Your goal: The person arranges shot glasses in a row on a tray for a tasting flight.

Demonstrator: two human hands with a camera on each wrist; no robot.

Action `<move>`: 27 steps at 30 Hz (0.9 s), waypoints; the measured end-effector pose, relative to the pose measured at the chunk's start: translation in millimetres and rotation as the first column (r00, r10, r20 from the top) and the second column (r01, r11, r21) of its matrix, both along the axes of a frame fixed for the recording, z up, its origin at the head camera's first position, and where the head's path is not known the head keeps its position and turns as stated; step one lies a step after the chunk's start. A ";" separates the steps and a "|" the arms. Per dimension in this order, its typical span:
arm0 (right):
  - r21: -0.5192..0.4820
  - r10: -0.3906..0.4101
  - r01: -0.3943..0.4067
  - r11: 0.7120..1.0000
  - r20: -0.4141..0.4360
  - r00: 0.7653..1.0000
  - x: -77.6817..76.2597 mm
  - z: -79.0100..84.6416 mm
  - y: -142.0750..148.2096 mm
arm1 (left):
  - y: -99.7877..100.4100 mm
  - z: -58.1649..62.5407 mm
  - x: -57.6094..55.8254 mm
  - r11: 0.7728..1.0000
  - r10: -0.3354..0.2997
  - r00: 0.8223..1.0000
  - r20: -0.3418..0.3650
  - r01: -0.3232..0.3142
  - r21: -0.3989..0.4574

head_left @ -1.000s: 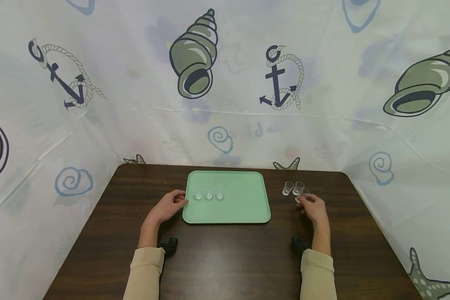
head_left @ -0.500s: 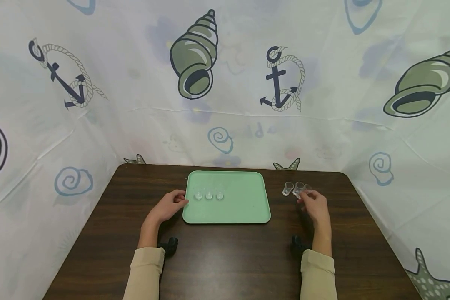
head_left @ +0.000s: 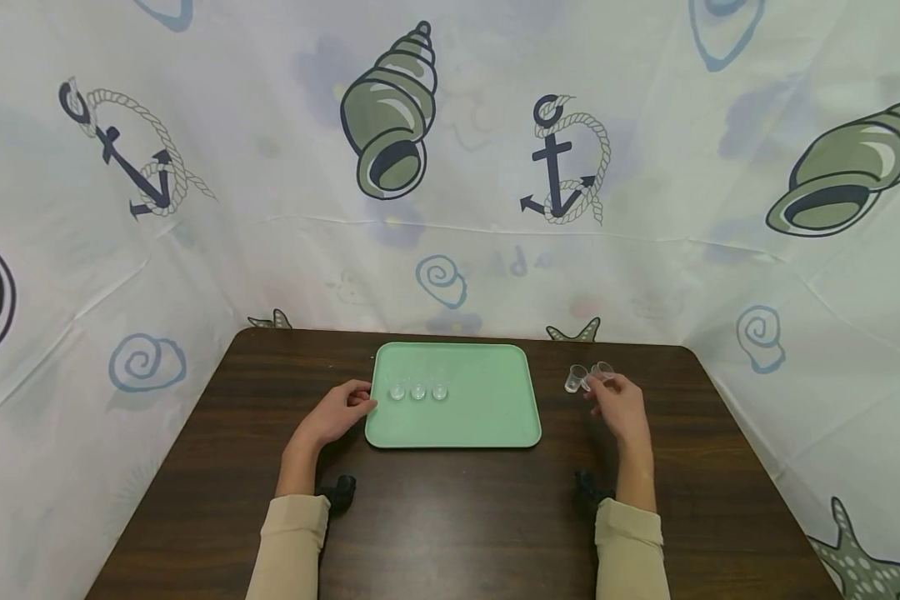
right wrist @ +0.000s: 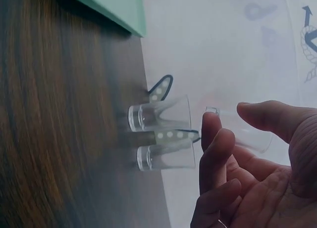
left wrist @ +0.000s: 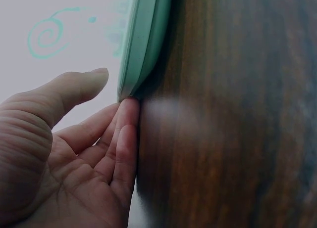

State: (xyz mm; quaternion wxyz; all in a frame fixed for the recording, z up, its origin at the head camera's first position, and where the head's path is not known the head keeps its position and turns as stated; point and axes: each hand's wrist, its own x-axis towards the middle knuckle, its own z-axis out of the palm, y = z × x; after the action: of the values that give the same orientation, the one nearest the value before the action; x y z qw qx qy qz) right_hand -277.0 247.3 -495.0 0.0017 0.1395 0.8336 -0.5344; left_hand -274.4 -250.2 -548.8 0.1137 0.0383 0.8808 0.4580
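Note:
My left hand rests at the left edge of the green tray, fingers fairly straight. In the left wrist view its fingertips touch the tray's corner and the thumb stands apart. Three small clear glasses stand in a row on the tray's left half. Right of the tray, my right hand pinches a clear shot glass between thumb and fingers, tilted above the table. Just beyond it, two more shot glasses stand upright on the table, one partly behind the fingers in the head view.
The dark wood table runs back to a white cloth backdrop printed with shells, anchors and starfish. The cloth also closes off both sides. A black wrist-worn device sits under each forearm.
My right hand lifts the pinched shot glass up from beside the others and shifts a little left. My left hand, the tray and its glasses stay where they were.

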 end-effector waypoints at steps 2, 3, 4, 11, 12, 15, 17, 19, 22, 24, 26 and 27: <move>-0.003 0.001 -0.001 1.000 -0.003 1.000 -0.4 0.5 -1.7 | -0.1 -0.2 -0.2 1.000 0.001 1.000 -0.002 -0.001 -0.003; -0.002 0.002 -0.002 1.000 -0.006 1.000 -0.7 0.7 -2.4 | -0.1 0.0 -0.3 1.000 0.001 1.000 -0.002 -0.001 -0.003; -0.007 0.006 -0.006 1.000 -0.010 1.000 -1.0 0.7 -3.1 | -0.2 0.0 -0.3 1.000 0.000 1.000 -0.003 0.000 -0.003; -0.020 0.037 -0.038 0.999 -0.067 0.997 -4.9 2.3 -10.5 | -1.0 -0.9 -0.7 1.000 0.007 1.000 0.000 -0.007 0.003; -0.020 0.047 -0.049 0.999 -0.084 0.995 -5.8 2.6 -12.6 | -1.1 -1.3 -0.9 1.000 0.002 1.000 -0.002 -0.002 0.001; -0.017 0.088 -0.091 0.996 -0.136 0.987 -8.5 3.4 -19.9 | -1.0 -2.6 -1.2 1.000 0.004 1.000 0.003 -0.004 0.006; -0.022 0.107 -0.112 0.993 -0.156 0.982 -10.0 3.7 -24.7 | -1.1 -2.8 -1.2 1.000 0.002 1.000 0.005 -0.002 0.013; -0.023 0.124 -0.129 0.991 -0.163 0.979 -11.8 3.1 -28.0 | -1.0 -2.5 -0.9 1.000 0.004 1.000 0.010 -0.004 0.017; -0.026 0.132 -0.138 0.990 -0.162 0.978 -14.2 2.0 -31.2 | -0.8 -1.4 -0.5 1.000 0.000 1.000 0.005 0.000 0.019; -0.028 0.137 -0.143 0.989 -0.162 0.977 -15.8 1.6 -33.2 | -0.6 -1.2 -0.4 1.000 -0.003 1.000 0.002 0.003 0.018; -0.028 0.143 -0.149 0.988 -0.162 0.976 -16.9 1.9 -35.5 | -0.5 -1.6 -0.6 1.000 -0.001 1.000 0.000 0.001 0.020; -0.031 0.151 -0.158 0.987 -0.163 0.975 -17.5 1.9 -36.7 | -0.8 -1.4 -0.4 1.000 -0.009 1.000 -0.005 0.009 0.019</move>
State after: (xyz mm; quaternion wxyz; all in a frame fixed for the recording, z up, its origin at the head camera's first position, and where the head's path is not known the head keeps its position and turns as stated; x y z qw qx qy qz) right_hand -294.5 210.6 -493.2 -0.0206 0.0308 0.8274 -0.5604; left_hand -274.8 -251.0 -550.2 0.1132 0.0445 0.8766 0.4656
